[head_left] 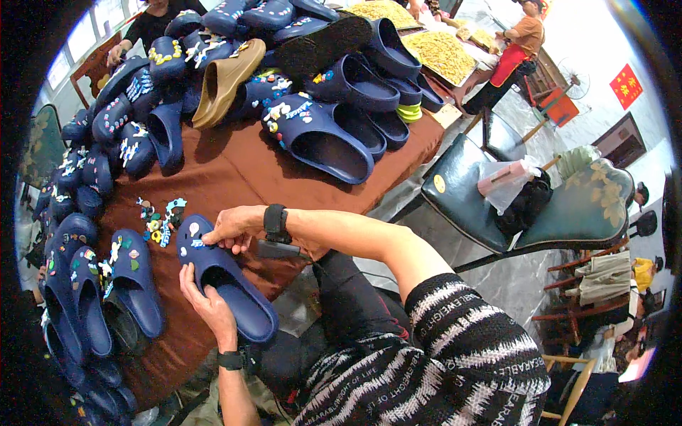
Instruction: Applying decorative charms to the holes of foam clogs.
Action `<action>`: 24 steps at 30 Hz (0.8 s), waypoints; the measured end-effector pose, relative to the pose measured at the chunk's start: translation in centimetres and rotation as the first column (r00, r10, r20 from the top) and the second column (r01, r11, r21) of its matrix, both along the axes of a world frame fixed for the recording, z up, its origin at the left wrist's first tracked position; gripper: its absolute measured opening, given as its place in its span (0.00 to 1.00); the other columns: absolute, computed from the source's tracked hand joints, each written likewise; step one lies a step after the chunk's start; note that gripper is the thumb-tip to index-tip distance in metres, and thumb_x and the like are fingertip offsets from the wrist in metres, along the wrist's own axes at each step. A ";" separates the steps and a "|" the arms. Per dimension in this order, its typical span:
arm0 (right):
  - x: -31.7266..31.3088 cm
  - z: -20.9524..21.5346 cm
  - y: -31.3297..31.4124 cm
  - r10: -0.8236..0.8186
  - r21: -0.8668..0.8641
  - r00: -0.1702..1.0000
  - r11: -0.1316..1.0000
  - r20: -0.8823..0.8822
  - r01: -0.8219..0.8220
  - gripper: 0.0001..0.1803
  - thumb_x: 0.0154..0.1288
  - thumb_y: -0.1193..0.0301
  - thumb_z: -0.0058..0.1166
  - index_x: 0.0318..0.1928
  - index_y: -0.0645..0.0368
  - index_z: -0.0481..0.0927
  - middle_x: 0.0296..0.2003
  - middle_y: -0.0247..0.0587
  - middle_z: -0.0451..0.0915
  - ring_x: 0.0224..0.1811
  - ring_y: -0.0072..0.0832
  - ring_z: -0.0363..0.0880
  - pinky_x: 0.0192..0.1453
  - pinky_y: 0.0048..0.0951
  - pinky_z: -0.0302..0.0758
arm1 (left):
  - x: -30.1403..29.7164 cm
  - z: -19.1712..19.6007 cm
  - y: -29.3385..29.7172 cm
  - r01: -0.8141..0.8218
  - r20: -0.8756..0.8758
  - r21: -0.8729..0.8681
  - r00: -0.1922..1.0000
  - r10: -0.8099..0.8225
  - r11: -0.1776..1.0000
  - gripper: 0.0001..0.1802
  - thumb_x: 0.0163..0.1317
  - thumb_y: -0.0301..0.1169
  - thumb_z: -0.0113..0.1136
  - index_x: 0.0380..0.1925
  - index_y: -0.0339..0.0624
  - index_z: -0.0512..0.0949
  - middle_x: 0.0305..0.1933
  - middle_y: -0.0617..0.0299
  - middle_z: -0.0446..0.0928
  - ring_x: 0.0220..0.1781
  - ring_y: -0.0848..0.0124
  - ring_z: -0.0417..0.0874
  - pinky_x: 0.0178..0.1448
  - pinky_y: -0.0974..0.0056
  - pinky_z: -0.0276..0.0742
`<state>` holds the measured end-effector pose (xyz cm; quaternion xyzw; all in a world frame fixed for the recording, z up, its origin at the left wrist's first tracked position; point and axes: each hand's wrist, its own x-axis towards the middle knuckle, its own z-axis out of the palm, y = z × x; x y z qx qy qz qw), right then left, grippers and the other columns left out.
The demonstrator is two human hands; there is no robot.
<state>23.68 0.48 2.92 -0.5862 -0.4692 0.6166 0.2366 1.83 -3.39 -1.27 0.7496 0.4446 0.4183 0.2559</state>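
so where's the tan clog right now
In the head view, the tan clog lies upper left on the brown table, amid the heap of navy clogs, far from both hands.

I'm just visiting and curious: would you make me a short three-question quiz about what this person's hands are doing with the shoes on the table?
1. True or false: the left hand steadies the navy clog at its opening.
2. Where does the right hand touch that clog? A) heel end B) toe top, near the small charms C) sole
3. What colour is the one odd slipper in the pile of navy ones on the brown tablecloth?

Key: 1. True. 2. B. 3. Tan.
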 end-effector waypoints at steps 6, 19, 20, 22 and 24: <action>0.6 -2.2 1.7 -0.033 -0.199 0.974 0.980 -0.223 -0.012 0.26 0.61 0.44 0.65 0.31 0.56 0.77 0.21 0.29 0.72 0.18 0.22 0.72 0.24 0.25 0.71 | 0.0 0.0 0.0 0.009 -0.017 0.019 1.000 -0.009 1.000 0.30 0.58 0.16 0.43 0.64 0.33 0.67 0.70 0.47 0.64 0.75 0.52 0.60 0.80 0.51 0.50; 1.8 -2.2 3.4 0.101 -0.074 0.983 0.991 -0.156 -0.114 0.22 0.57 0.48 0.72 0.27 0.51 0.77 0.20 0.25 0.71 0.18 0.19 0.73 0.25 0.23 0.73 | 0.2 0.5 0.0 0.006 -0.025 0.003 1.000 -0.006 1.000 0.30 0.58 0.16 0.43 0.63 0.31 0.67 0.70 0.46 0.63 0.75 0.51 0.60 0.79 0.50 0.51; 1.7 -2.5 2.9 0.059 -0.105 0.972 0.991 -0.227 -0.084 0.22 0.57 0.48 0.71 0.26 0.51 0.77 0.19 0.25 0.71 0.19 0.19 0.73 0.24 0.22 0.73 | 0.1 0.5 -0.1 0.007 -0.020 0.005 1.000 -0.007 1.000 0.30 0.58 0.16 0.43 0.63 0.31 0.67 0.70 0.46 0.63 0.75 0.51 0.60 0.79 0.50 0.51; 1.5 -2.9 2.5 0.035 -0.104 0.974 0.993 -0.226 -0.060 0.24 0.57 0.46 0.70 0.31 0.53 0.79 0.20 0.28 0.71 0.21 0.22 0.73 0.26 0.28 0.74 | 0.2 0.4 -0.2 0.001 -0.032 0.008 0.999 -0.001 1.000 0.29 0.58 0.16 0.43 0.63 0.32 0.67 0.70 0.46 0.62 0.75 0.51 0.60 0.79 0.50 0.51; 1.3 -2.8 2.2 0.045 -0.084 0.956 0.994 -0.291 -0.072 0.22 0.59 0.49 0.70 0.27 0.52 0.78 0.18 0.25 0.71 0.18 0.19 0.74 0.24 0.23 0.72 | -0.2 0.2 -0.1 0.003 -0.030 0.011 1.000 -0.003 1.000 0.29 0.58 0.16 0.43 0.63 0.32 0.67 0.70 0.46 0.62 0.75 0.51 0.60 0.79 0.50 0.51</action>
